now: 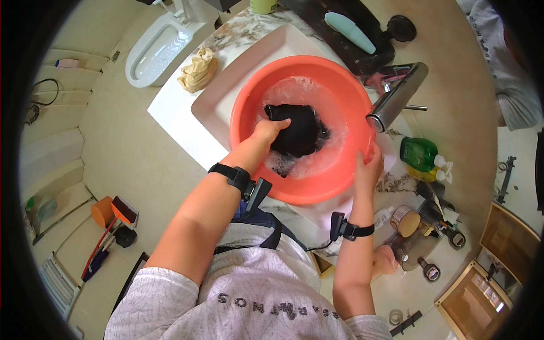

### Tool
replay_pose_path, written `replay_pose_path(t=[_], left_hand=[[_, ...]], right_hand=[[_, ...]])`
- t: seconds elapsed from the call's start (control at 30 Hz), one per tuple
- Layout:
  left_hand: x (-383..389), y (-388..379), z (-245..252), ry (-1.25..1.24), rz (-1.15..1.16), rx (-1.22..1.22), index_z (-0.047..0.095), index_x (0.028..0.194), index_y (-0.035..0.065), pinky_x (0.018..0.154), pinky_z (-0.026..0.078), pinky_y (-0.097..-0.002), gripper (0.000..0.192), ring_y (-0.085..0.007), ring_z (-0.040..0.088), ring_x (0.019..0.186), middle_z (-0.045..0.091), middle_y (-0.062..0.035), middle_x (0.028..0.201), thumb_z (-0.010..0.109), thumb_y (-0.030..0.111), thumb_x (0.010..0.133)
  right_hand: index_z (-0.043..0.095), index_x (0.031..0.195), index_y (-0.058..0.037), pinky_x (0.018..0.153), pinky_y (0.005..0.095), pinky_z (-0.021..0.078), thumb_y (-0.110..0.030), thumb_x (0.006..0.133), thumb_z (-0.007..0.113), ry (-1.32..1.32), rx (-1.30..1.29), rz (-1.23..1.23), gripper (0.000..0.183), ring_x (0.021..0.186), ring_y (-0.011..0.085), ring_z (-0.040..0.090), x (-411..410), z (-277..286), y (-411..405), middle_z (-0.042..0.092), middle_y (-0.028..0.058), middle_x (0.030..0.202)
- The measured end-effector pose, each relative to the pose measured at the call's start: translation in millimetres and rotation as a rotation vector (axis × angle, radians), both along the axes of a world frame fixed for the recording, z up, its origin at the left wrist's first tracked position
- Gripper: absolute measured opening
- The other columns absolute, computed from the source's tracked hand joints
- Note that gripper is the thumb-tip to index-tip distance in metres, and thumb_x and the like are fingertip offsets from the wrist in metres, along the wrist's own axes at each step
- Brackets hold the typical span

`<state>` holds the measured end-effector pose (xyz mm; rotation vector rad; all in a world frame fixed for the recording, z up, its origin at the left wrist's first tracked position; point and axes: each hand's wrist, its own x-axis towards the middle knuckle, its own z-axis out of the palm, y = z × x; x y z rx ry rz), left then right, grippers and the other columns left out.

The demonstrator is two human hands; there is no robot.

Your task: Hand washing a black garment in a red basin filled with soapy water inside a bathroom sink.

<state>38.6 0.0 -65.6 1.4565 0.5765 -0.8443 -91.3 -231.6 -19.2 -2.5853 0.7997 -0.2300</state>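
An orange-pink plastic basin point(250, 97) sits in the rectangular sink point(219, 100), with foamy water point(327, 157) inside it. In the water lies a bunched black cloth point(297, 127). My left hand point(270, 131) grips the cloth's near left side, thumb on top; its other fingers are hidden beneath the fabric. On the basin's right side my right hand point(370, 163) holds the rim, just below the chrome faucet point(395, 100). The faucet's spout end hangs by the basin's edge.
A crumpled tan cloth point(198, 71) rests on the counter's left corner. Behind the sink, a pale blue brush-like object point(350, 32) lies on a dark board point(340, 55). Green soap pump bottles point(418, 154), a jar point(406, 221) and other toiletries crowd the right. A squat toilet point(159, 49) is beyond.
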Motion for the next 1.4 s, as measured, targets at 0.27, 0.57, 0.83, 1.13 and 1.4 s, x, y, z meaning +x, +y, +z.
replay_pose_path(t=[0.27, 0.57, 0.83, 1.13, 1.4], left_hand=[[-3.0, 1.6, 40.1, 0.037, 0.076, -0.284, 0.055, 0.105, -0.0029, 0.078, 0.049, -0.0342, 0.032, -0.024, 0.061, 0.083, 0.062, -0.0129, 0.093, 0.059, 0.009, 0.075], [20.9, 35.6, 113.6, -0.326, -0.049, -0.367, 0.058, 0.096, -0.0042, 0.072, 0.05, -0.0295, 0.025, -0.02, 0.062, 0.078, 0.064, -0.0104, 0.086, 0.059, 0.008, 0.074], [44.3, 65.7, 138.2, -0.359, -0.03, -0.364, 0.058, 0.105, -0.003, 0.074, 0.05, -0.0289, 0.033, -0.0192, 0.063, 0.083, 0.064, -0.0098, 0.094, 0.061, 0.012, 0.076], [70.7, 89.3, 155.8, -0.32, -0.262, -0.331, 0.056, 0.109, -0.0037, 0.078, 0.051, -0.0293, 0.032, -0.0202, 0.063, 0.088, 0.064, -0.0112, 0.098, 0.06, 0.008, 0.079], [87.9, 94.9, 159.0, -0.328, -0.331, -0.344, 0.058, 0.104, -0.0047, 0.067, 0.054, -0.0279, 0.03, -0.0206, 0.066, 0.08, 0.065, -0.0107, 0.092, 0.061, 0.01, 0.078]], right_hand=[[0.052, 0.117, -0.0036, 0.085, 0.033, 0.0456, -0.005, 0.077, 0.063, -0.289, 1.183, -0.623, 0.042, 0.097, 0.0202, 0.058, -70.6, -12.9, 41.1, 0.06, 0.01, 0.106], [0.056, 0.109, 0.0026, 0.082, 0.0306, 0.0468, -0.001, 0.077, 0.056, -0.662, 1.164, -0.55, 0.032, 0.09, 0.0171, 0.06, -86.6, 83.6, 24.7, 0.062, 0.0098, 0.104], [0.06, 0.093, 0.001, 0.057, 0.0201, 0.0434, -0.007, 0.079, 0.059, -0.587, 1.075, -0.368, 0.016, 0.067, 0.0064, 0.057, -74.7, 148.9, 41.5, 0.063, 0.0026, 0.08], [0.055, 0.071, -0.0019, 0.043, 0.0289, 0.0372, -0.012, 0.081, 0.058, -0.524, 0.459, -0.298, 0.015, 0.046, 0.0139, 0.053, -60.6, 196.3, 88.4, 0.058, 0.0035, 0.058], [0.044, 0.061, -0.0042, 0.045, 0.0395, 0.0403, -0.016, 0.076, 0.062, -0.282, -0.285, -0.356, 0.025, 0.05, 0.035, 0.051, -57.2, 230.1, 125.1, 0.051, 0.0165, 0.057]])
